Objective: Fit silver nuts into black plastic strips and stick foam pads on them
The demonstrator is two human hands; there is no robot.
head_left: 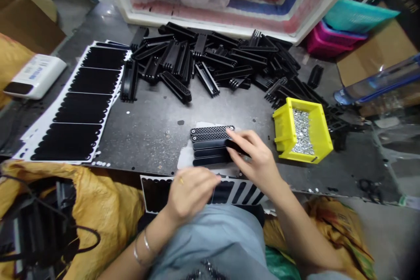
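Dark metal surface (154, 140) — most black plastic grilles (210, 59) lie heaped at its far side, with a short row of grilles (210, 146) by the hands. The right hand (257, 159) clamps another grille (236, 145) between its fingers; the left hand (190, 192) curls its fingers together above a black-strip sheet (236, 192).

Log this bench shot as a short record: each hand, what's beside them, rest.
right hand: pinches a black plastic part
left hand: over a sheet of black strips; grip unclear
beside hands: stack of black perforated plastic pieces
rest: pile of loose black plastic pieces; yellow bin of small silver parts
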